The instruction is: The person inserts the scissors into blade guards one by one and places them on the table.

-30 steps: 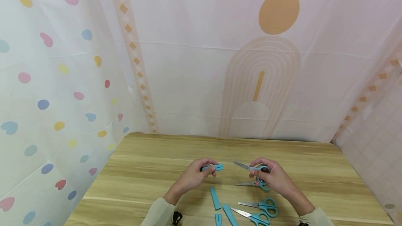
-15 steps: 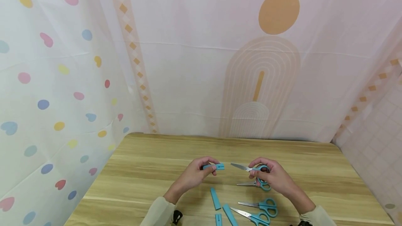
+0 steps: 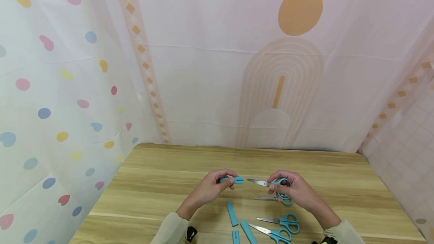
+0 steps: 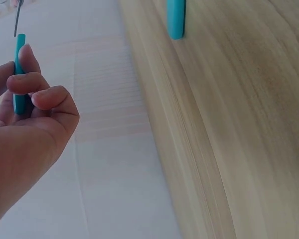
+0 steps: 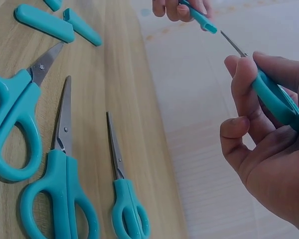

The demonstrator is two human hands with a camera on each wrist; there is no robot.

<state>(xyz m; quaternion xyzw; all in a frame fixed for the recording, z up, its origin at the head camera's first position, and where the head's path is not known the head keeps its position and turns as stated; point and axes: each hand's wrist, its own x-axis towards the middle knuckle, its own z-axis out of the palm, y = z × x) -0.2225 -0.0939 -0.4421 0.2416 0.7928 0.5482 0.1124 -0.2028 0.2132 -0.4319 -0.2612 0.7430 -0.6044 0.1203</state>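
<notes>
My left hand [image 3: 217, 183] pinches a teal blade cover [image 3: 239, 180] between thumb and fingers, its slotted end pointing right. Facing it, my right hand [image 3: 293, 187] grips a pair of teal-handled scissors [image 5: 276, 97] by the handles. The blades [image 3: 257, 182] are closed together and point left, their tip a short gap from the cover's open end. In the right wrist view, the scissors tip and the cover's mouth stand nearly in line. Both are held up above the wooden table [image 3: 169, 161].
Several teal-handled scissors lie on the table at right: one pair [image 3: 271, 198] under my right hand, another [image 3: 288, 223] nearer, and a third [image 3: 274, 233] at the front. Loose teal covers [image 3: 232, 214] lie left of them. A patterned curtain [image 3: 203, 86] hangs behind the table.
The scissors in my right hand have shifted slightly left and levelled out, narrowing the gap to the cover. My left hand has edged the cover slightly right.
</notes>
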